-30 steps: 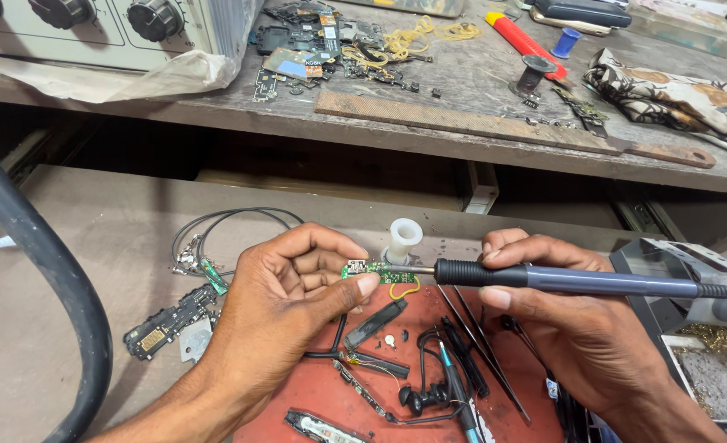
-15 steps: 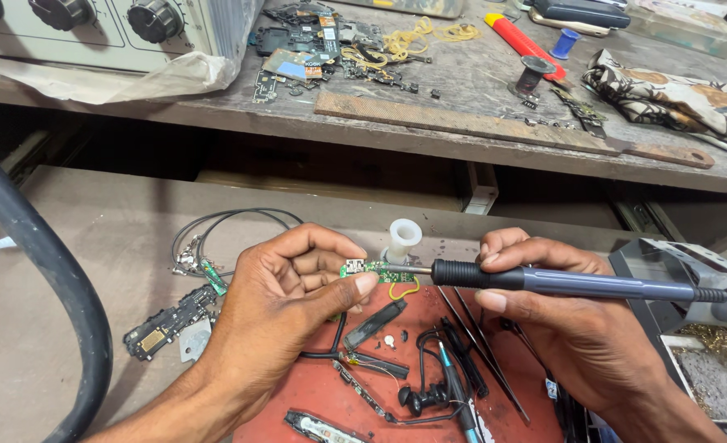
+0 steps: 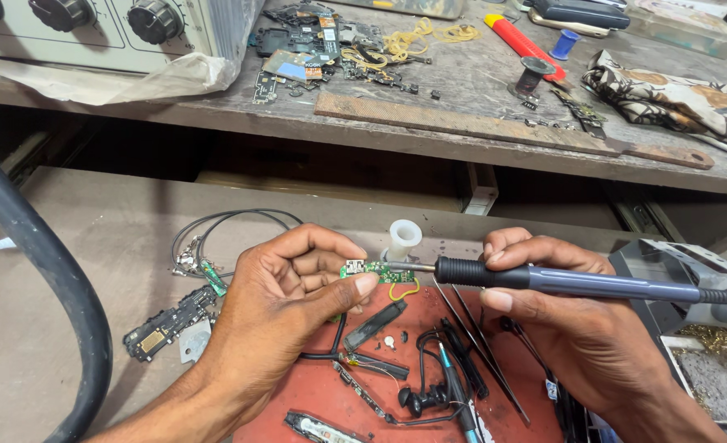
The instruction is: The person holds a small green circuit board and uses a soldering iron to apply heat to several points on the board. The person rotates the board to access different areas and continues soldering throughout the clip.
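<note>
Heat is our main worry in the head view, the only one we have: our left hand [image 3: 285,308] pinches a small green board [image 3: 373,269] between thumb and fingertips, closed firmly on it, and holds it in the air just above the red mat [image 3: 298,394]. Our right hand [image 3: 569,328] is wrapped shut around the grey handle of the soldering iron [image 3: 560,281], whose metal tip meets the board's right end, close to our left thumb. With the board held by fingers alone and nothing bracing it, we judge that a small tremor could slide the tip off the joint and onto a neighbouring part or onto the thumb. A yellow wire [image 3: 404,289] loops down from the board; we think it could tug loose if the board twists while the solder is soft. Holding the tip on too long may lift a pad, though we cannot see the joint itself. Below our hands the mat is crowded: tweezers [image 3: 474,349], black earbuds [image 3: 421,400], a dark strip [image 3: 376,324] and thin cables lie close, and a dropped iron would likely land on them. A white spool [image 3: 403,238] stands just behind the board, near enough for a careless elbow of the iron to scorch. To the left, another board [image 3: 166,324] with grey cables [image 3: 216,226] rests on the brown shelf [image 3: 93,246], well apart from the heat.
</note>
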